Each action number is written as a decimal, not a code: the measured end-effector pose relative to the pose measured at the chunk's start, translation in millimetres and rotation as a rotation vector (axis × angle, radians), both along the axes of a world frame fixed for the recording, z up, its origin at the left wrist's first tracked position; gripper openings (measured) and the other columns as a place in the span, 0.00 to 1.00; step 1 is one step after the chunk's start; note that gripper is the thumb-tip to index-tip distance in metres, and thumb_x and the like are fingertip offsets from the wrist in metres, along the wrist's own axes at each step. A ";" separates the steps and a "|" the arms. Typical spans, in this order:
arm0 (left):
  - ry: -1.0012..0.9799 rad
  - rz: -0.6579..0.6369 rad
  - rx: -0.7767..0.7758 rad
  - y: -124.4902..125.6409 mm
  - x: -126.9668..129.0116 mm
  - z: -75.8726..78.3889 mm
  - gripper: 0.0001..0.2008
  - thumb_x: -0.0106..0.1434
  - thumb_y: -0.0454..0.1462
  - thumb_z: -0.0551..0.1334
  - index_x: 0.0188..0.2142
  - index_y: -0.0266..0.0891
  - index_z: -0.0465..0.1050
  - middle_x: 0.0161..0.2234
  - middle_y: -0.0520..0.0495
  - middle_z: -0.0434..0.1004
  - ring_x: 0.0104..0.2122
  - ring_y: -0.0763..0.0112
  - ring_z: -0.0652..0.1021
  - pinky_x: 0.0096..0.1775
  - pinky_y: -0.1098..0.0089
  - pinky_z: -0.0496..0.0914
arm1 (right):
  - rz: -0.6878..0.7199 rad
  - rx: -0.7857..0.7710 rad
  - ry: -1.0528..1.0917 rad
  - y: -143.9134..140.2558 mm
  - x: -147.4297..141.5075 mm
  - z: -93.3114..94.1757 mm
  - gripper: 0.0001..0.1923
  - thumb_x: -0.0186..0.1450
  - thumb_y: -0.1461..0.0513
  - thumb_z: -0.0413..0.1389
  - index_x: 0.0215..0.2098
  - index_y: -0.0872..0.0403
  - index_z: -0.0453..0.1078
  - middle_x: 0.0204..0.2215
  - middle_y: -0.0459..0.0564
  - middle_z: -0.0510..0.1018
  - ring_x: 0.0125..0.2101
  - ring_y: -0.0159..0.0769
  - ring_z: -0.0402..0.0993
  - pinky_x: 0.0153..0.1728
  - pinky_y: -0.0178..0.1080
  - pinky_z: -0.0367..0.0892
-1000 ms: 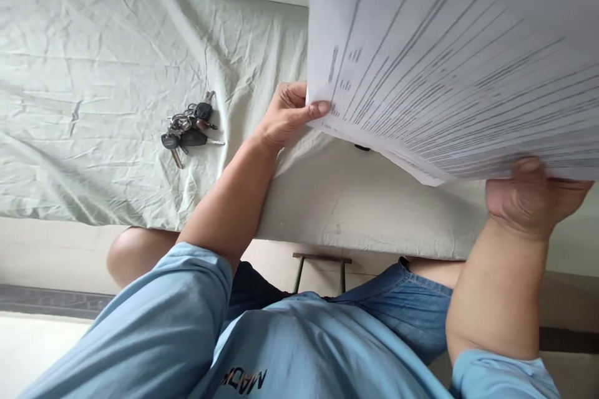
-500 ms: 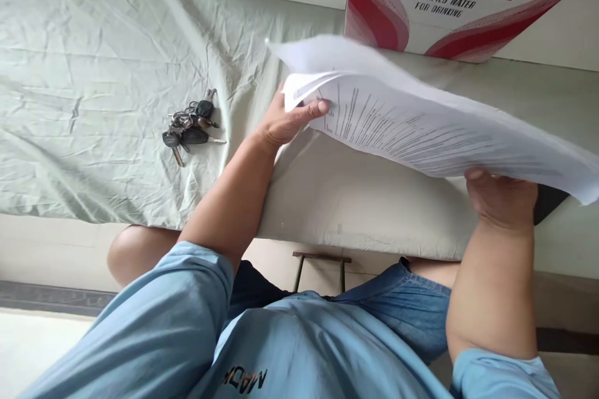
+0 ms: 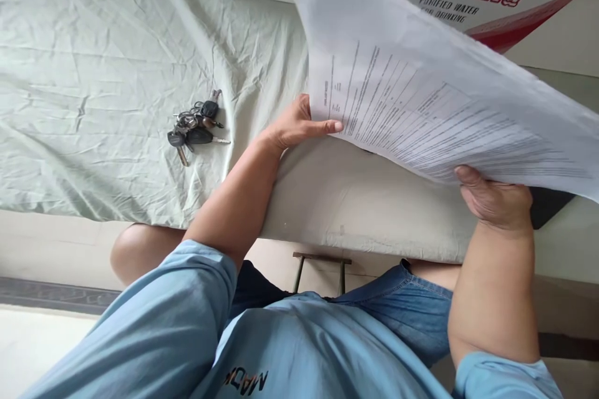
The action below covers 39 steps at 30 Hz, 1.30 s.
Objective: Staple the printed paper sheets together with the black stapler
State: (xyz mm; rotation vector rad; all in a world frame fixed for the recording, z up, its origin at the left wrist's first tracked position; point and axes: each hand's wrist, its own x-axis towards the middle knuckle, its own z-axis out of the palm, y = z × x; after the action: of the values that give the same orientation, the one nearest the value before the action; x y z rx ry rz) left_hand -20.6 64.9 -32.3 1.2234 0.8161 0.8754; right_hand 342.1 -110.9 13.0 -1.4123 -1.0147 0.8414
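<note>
The left hand (image 3: 299,126) and right hand (image 3: 500,201) pinch the papers (image 3: 421,93) along their lower edge, tilted above the table (image 3: 365,202), inward of its near edge; slackening thumbs could let sheets slip or flop.

printed sheets (image 3: 421,87), spanning the grip of my left hand (image 3: 299,124) and right hand (image 3: 498,199): white, with fine dark grey lines of print. left of the grip, on my remote feed, keys (image 3: 196,128): black heads, silvery metal, one brownish piece. beneath them, tablecloth (image 3: 93,75): pale green, unpatterned but creased. beyond the grip, carton (image 3: 496,12): white, red sweeps, red lettering, smaller dark text. just beside the right-hand grip, flat object (image 3: 550,204): black. bodyward of the grip, i view shirt (image 3: 327,349): light blue, dark lettering; shorts (image 3: 407,305): blue denim.
</note>
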 end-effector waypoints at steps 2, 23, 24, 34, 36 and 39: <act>0.020 0.014 0.031 -2.4 2.7 2.0 0.36 0.44 0.50 0.92 0.48 0.38 0.87 0.47 0.38 0.88 0.66 0.33 0.84 0.71 0.39 0.78 | 0.045 0.018 -0.007 2.1 -2.5 -1.3 0.39 0.51 0.50 0.85 0.59 0.38 0.82 0.64 0.49 0.87 0.74 0.54 0.79 0.79 0.60 0.72; 0.326 -0.550 0.158 -18.3 16.0 25.2 0.29 0.68 0.63 0.74 0.31 0.40 0.80 0.27 0.49 0.78 0.26 0.69 0.75 0.28 0.66 0.68 | 0.181 -0.252 0.158 4.0 11.0 7.2 0.43 0.50 0.34 0.82 0.56 0.44 0.89 0.48 0.60 0.93 0.48 0.60 0.93 0.49 0.58 0.89; 0.355 -0.599 0.189 -21.8 20.3 28.2 0.25 0.70 0.60 0.72 0.34 0.40 0.83 0.29 0.48 0.81 0.28 0.68 0.77 0.30 0.67 0.70 | 0.223 -0.250 0.161 4.3 -0.3 3.6 0.39 0.52 0.36 0.82 0.56 0.44 0.88 0.48 0.58 0.94 0.49 0.58 0.93 0.51 0.58 0.89; 0.429 -0.496 0.093 -30.3 31.7 30.8 0.08 0.70 0.42 0.69 0.39 0.40 0.82 0.22 0.56 0.71 0.20 0.76 0.69 0.24 0.73 0.64 | 0.132 -0.420 0.057 11.4 -15.0 -15.6 0.27 0.54 0.39 0.83 0.35 0.48 0.87 0.27 0.46 0.90 0.31 0.47 0.91 0.38 0.46 0.89; 0.473 -0.464 0.063 -31.9 33.6 34.5 0.05 0.70 0.38 0.67 0.38 0.40 0.81 0.20 0.57 0.69 0.18 0.77 0.69 0.24 0.73 0.65 | 0.142 -0.477 0.050 10.7 -10.1 -11.8 0.27 0.53 0.38 0.83 0.34 0.48 0.87 0.27 0.47 0.90 0.31 0.46 0.91 0.37 0.44 0.87; 0.543 -0.427 0.067 -35.4 37.5 40.1 0.04 0.68 0.34 0.66 0.36 0.40 0.81 0.19 0.57 0.71 0.17 0.77 0.70 0.24 0.73 0.65 | 0.149 -0.538 0.042 8.8 -4.9 -10.8 0.25 0.50 0.40 0.84 0.32 0.47 0.86 0.26 0.46 0.89 0.28 0.45 0.88 0.33 0.43 0.85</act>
State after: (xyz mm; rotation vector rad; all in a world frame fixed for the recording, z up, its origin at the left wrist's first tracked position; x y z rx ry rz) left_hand 16.9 29.5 7.8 1.6500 0.9042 0.2202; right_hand 337.2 -102.1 2.2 -1.7708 -0.9045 1.3172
